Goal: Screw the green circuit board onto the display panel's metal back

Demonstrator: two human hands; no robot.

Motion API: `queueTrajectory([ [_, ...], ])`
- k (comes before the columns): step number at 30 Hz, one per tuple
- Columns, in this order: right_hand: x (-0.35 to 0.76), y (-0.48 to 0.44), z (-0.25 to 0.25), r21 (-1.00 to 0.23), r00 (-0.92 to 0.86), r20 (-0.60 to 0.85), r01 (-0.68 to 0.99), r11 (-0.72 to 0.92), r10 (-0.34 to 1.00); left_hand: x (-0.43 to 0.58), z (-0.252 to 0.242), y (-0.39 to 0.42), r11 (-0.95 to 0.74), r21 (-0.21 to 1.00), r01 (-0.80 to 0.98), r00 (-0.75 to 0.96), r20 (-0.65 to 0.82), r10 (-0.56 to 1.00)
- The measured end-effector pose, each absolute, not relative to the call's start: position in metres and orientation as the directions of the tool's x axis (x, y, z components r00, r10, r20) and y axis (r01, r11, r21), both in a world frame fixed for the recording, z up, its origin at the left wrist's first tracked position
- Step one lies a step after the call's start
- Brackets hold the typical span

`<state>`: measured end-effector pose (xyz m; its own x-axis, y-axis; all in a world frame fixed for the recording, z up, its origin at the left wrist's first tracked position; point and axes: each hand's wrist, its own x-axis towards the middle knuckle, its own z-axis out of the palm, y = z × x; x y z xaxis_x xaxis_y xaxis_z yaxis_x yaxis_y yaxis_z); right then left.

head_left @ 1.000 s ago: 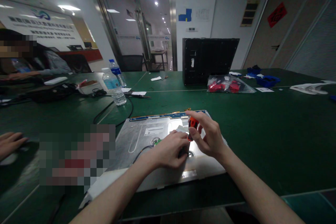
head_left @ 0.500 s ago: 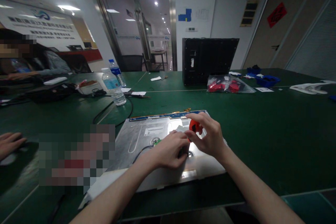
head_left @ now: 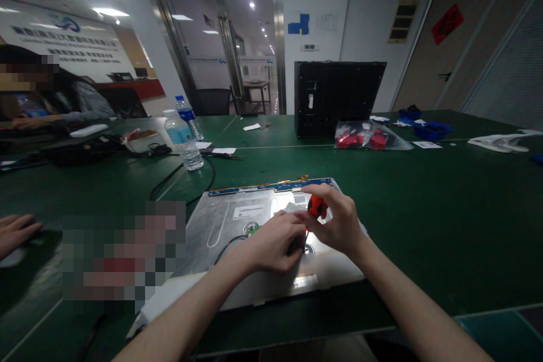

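Observation:
A screwdriver (head_left: 316, 206) with a red and black handle stands nearly upright over a silver metal display panel (head_left: 220, 220). My right hand (head_left: 341, 218) pinches its handle from the right, and the thin shaft runs down near a round metal mount on the panel. Beside the shaft, my left hand (head_left: 275, 240) is closed low over the panel with its fingers curled. A dark part shows under those fingers, but what they grip is hidden. A blue circuit board strip (head_left: 288, 185) lines the panel's far edge, and a thin black cable (head_left: 227, 246) emerges left of my left hand.
Two water bottles (head_left: 184, 141) stand beyond the panel's left corner. A black monitor-like casing (head_left: 339, 99) stands at the back behind a plastic bag (head_left: 369, 137) with red items. Blue trays (head_left: 432, 130) lie back right. At far left, another person's hand (head_left: 19, 232) rests on a mouse.
The screwdriver handle has turned slightly in my right hand, so more of its black patches show. My left hand stays almost in place.

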<state>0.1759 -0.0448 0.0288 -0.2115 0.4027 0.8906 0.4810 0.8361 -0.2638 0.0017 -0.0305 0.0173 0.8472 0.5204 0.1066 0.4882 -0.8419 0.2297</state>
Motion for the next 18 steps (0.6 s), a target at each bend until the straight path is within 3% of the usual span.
queueTrajectory([
  [10,0.1782,-0.0474,0.0303,-0.385,-0.241,0.822,0.432,0.816,0.516,0.0034,0.0182,-0.0305,-0.838,0.223,0.499,0.849,0.069,0.524],
  [18,0.1746,-0.0429,0.0270,-0.298,-0.191,0.872,0.523,0.798,0.450,0.0022,0.0159,-0.0303,-0.841,0.229,0.491,0.846,0.104,0.522],
])
